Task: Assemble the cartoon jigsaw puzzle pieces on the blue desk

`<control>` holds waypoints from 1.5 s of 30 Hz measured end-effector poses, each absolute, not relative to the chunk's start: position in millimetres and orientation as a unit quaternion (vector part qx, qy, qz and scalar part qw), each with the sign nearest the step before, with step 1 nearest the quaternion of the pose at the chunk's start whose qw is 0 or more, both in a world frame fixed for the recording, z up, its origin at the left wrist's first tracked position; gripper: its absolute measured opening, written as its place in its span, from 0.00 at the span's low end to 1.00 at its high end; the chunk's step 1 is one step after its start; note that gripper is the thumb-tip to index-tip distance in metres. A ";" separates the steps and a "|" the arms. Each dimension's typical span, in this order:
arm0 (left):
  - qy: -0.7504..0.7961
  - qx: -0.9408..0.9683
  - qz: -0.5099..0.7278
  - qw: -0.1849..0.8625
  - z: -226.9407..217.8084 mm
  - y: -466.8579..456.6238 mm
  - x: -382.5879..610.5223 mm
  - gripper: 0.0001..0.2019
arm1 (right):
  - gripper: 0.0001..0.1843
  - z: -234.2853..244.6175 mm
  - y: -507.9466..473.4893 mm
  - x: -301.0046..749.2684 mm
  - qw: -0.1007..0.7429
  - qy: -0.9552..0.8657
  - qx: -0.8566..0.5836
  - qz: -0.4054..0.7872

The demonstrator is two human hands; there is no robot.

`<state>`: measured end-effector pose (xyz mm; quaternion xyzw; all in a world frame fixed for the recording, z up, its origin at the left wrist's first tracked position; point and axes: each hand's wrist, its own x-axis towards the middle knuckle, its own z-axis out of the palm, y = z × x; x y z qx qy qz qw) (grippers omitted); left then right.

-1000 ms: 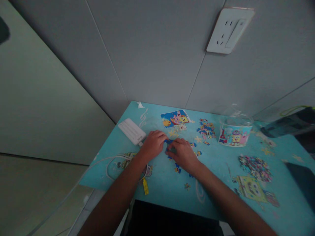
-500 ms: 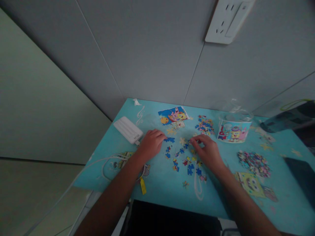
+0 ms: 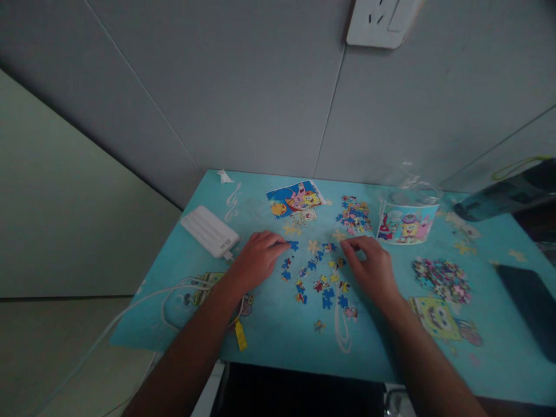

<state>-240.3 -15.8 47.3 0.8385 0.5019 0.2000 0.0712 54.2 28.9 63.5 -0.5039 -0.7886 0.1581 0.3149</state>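
Observation:
Several loose jigsaw pieces (image 3: 319, 278), mostly blue, lie scattered on the turquoise cartoon-print table (image 3: 278, 330) between my hands. My left hand (image 3: 257, 259) lies palm down with its fingertips on a blue piece (image 3: 293, 245). My right hand (image 3: 372, 267) rests palm down to the right of the scatter, fingers curled toward the pieces; nothing shows in its grip. A partly joined picture section (image 3: 294, 198) lies farther back.
A white power bank (image 3: 209, 231) with a white cable (image 3: 174, 289) lies at the left. A cartoon-print tub (image 3: 406, 220) stands back right. Piles of pieces lie by the tub (image 3: 354, 213) and at the right (image 3: 442, 280). A dark object (image 3: 527, 301) lies far right.
My right hand slid right, away from the left, uncovering the scattered blue pieces. The left hand stayed on the blue piece. The camera tipped downward.

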 end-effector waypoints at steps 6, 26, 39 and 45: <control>0.486 0.848 0.195 0.084 48.6 -16.3 -238.7 0.24 | 0.12 64.2 27.5 54.3 0.315 -0.782 -0.519 0.143; 0.490 0.853 0.154 0.095 45.8 -17.1 -236.5 0.21 | 0.09 52.9 14.5 35.4 0.217 -0.868 -0.402 0.195; 0.493 0.852 0.150 0.094 48.6 -18.3 -234.8 0.22 | 0.10 51.8 7.7 21.3 0.179 -0.874 -0.408 0.193; 0.490 0.852 0.160 0.092 48.2 -18.4 -234.9 0.22 | 0.05 53.0 9.6 19.9 0.213 -0.856 -0.407 0.238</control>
